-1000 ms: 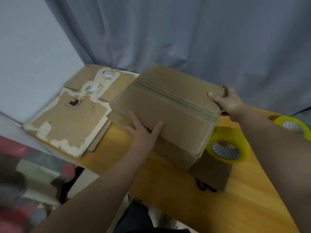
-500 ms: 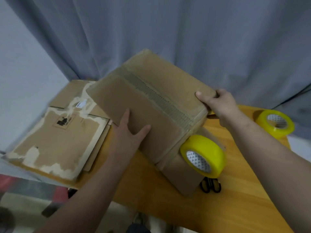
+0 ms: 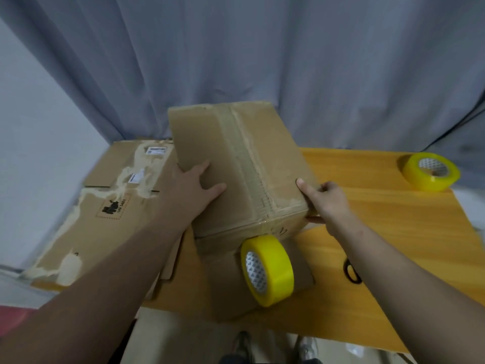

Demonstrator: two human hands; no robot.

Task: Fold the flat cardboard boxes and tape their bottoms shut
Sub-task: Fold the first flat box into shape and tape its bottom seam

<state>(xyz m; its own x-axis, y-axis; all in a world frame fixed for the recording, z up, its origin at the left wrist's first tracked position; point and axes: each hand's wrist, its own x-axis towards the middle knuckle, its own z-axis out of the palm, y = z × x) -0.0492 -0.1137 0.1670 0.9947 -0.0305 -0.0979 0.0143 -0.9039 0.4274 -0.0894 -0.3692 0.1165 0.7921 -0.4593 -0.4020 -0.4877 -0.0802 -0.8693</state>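
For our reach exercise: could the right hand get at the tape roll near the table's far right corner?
Probably yes, once it lets go: the right hand grips the box, but only bare table lies between it and that tape roll.

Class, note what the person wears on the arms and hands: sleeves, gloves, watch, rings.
The left hand and right hand are bare, no gloves or rings; the left forearm and right forearm are bare to the picture's edge, no sleeve, watch or band.

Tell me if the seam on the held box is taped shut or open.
Shut: tape runs along the whole seam on the box; left hand presses it, right hand grips its edge.
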